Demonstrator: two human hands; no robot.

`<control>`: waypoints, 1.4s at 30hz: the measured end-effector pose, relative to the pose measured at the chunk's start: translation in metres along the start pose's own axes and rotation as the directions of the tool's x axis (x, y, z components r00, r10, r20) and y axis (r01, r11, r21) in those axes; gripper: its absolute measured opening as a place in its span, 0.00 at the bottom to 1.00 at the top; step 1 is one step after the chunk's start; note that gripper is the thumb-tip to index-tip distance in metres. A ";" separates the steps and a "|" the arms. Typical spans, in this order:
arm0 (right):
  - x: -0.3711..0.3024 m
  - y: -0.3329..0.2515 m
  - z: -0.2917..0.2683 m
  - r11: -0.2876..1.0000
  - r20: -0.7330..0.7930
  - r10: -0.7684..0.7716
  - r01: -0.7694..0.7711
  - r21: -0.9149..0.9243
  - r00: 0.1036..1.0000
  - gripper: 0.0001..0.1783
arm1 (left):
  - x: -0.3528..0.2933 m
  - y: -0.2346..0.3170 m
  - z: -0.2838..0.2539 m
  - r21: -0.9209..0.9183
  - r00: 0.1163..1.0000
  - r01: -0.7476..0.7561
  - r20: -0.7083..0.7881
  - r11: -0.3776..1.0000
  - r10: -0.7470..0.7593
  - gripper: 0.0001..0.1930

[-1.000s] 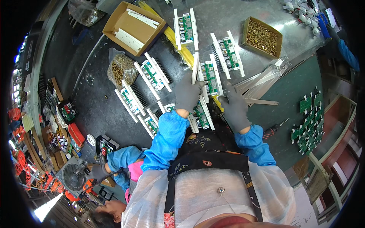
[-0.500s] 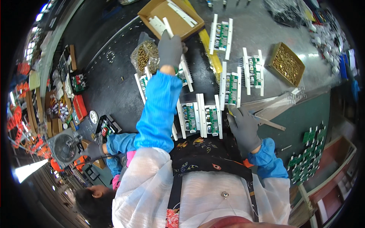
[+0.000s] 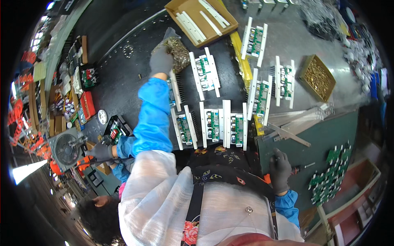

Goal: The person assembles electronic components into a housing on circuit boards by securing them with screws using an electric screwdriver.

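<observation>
My left hand (image 3: 161, 61), in a grey glove, reaches over a clear bag (image 3: 177, 51) of small brass-coloured screws; its fingertips are hidden at the bag. Just below it stands a green circuit board with white rails (image 3: 175, 92), partly covered by my hand and sleeve. My right hand (image 3: 280, 170), gloved too, hovers or rests over a screwdriver (image 3: 304, 167) lying on the green mat. Its fingers are loosely bent, and no firm grip shows. In front of me stand more white-railed boards (image 3: 213, 125), including one beside the bag (image 3: 204, 73).
A cardboard box (image 3: 225, 30) of white strips is at the back. Several railed boards (image 3: 284, 82) and a box of brass screws (image 3: 317, 78) stand right. Metal strips (image 3: 293, 135) and green circuit boards (image 3: 330, 176) lie nearer. At left, another person's gloved hand (image 3: 101, 151) works beside a fan (image 3: 67, 149).
My left hand has moved from near the cardboard box, left to the screw bag. My right hand has drawn back from the front boards to the screwdriver. The view has shifted slightly.
</observation>
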State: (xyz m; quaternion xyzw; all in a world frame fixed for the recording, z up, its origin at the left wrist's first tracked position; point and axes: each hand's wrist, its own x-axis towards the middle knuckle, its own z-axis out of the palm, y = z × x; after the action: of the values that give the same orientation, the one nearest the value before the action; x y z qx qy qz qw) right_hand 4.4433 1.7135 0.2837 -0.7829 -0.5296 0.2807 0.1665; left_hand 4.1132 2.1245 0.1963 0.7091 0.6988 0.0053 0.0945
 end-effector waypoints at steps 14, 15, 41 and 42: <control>-0.146 0.007 0.026 0.870 -0.218 0.477 -0.492 -0.016 0.851 0.14 | 0.047 -0.011 -0.008 0.220 0.898 -0.326 0.376 0.919 0.228 0.41; -0.151 0.003 0.027 0.848 -0.236 0.507 -0.528 -0.035 0.829 0.14 | 0.048 -0.026 -0.004 0.130 0.886 -0.384 0.330 0.914 0.326 0.42; -0.087 0.118 -0.016 0.706 0.409 0.320 0.073 -0.705 0.854 0.16 | 0.042 -0.024 -0.015 -0.263 0.916 -0.243 0.256 0.934 0.310 0.20; -0.093 0.113 -0.025 0.758 0.368 0.315 0.001 -0.653 0.875 0.16 | 0.036 -0.023 -0.029 -0.374 0.896 -0.134 0.350 0.918 0.273 0.17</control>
State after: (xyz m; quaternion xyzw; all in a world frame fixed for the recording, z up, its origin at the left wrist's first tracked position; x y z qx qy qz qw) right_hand 4.5155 1.5851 0.2646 -0.7467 -0.5466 0.2745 -0.2614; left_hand 4.0873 2.1644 0.2167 0.7383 0.5742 -0.0072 0.3536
